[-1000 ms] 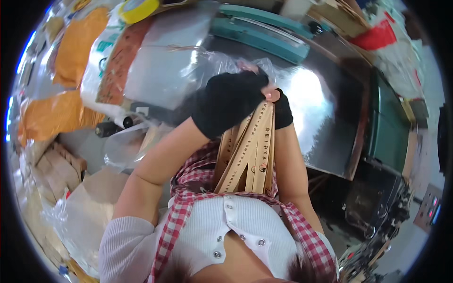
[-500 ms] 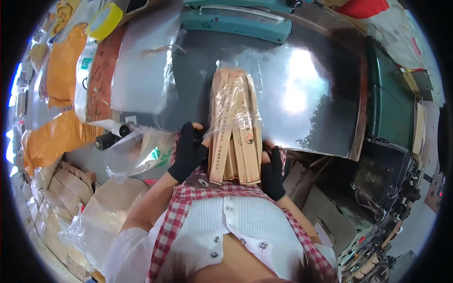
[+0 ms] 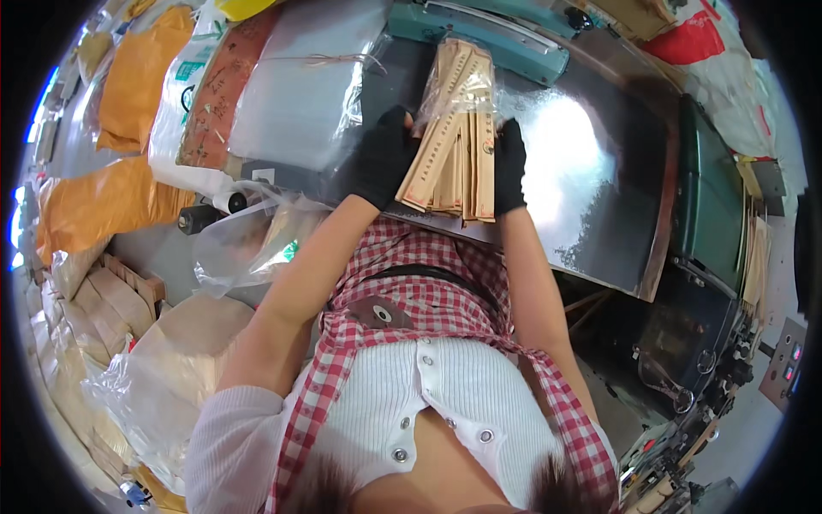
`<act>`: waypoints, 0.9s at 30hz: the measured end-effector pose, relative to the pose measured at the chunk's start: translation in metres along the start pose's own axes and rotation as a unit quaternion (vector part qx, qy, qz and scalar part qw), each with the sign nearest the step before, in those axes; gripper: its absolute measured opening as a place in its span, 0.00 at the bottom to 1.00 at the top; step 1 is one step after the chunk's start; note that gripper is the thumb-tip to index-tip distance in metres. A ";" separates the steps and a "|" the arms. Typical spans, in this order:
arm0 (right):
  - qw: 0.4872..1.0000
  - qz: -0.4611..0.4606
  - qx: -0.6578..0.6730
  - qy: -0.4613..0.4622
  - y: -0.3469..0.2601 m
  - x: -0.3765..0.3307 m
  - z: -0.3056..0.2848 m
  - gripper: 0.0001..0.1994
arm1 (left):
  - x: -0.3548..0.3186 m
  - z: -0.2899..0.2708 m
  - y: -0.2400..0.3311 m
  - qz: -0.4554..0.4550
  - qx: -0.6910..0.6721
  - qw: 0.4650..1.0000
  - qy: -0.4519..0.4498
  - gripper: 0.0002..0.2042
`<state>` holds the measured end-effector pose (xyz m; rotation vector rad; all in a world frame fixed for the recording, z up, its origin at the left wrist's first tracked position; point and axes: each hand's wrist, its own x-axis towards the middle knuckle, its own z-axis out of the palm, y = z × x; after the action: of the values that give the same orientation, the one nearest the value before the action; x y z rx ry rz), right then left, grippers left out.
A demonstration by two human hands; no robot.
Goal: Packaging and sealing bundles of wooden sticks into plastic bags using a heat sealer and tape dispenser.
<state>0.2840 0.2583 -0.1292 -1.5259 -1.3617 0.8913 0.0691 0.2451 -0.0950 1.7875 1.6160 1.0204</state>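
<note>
Your black-gloved left hand (image 3: 381, 160) and right hand (image 3: 512, 167) flank the bundle of narrow tan printed strips (image 3: 454, 158) at the upper centre of the frame. Your left fingers curl partly at its left edge, your right hand lies along its right; you cannot tell here whether either has closed on it. A clear plastic bag (image 3: 438, 90) covers the bundle's upper part, its far end beside the teal metal machine (image 3: 514, 53).

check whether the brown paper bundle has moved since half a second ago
Yes, the brown paper bundle moved forward, toward the teal machine; its far end now overlaps the machine's near edge in view.
</note>
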 end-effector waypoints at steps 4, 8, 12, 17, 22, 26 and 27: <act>0.993 0.001 0.111 -0.030 -0.020 -0.084 -0.020 0.21 | -0.072 -0.031 0.019 0.169 0.160 0.967 -0.100 0.09; 0.961 0.130 0.053 -0.240 -0.007 -0.229 -0.066 0.11 | -0.213 -0.087 -0.026 0.163 0.224 0.930 -0.240 0.12; 0.987 0.000 -0.070 -0.144 -0.098 -0.184 -0.080 0.10 | -0.129 -0.111 0.072 0.280 0.188 0.924 -0.179 0.08; 0.947 -0.300 -0.104 0.041 -0.265 -0.035 -0.136 0.03 | 0.023 -0.171 0.168 0.414 0.209 0.876 0.132 0.10; 0.981 -0.183 0.020 -0.065 -0.273 -0.013 -0.143 0.06 | 0.060 -0.178 0.179 0.265 0.039 0.963 0.007 0.04; 0.986 -0.103 0.022 -0.130 -0.267 0.021 -0.145 0.05 | 0.097 -0.166 0.162 0.168 -0.095 0.959 -0.205 0.08; 0.990 -0.103 0.011 -0.094 -0.272 0.033 -0.147 0.05 | 0.113 -0.164 0.162 0.231 -0.051 0.947 -0.216 0.06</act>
<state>0.3275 0.2725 0.1784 -1.2821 -1.6068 0.9330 0.0328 0.3137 0.1500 2.1826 0.8874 0.8003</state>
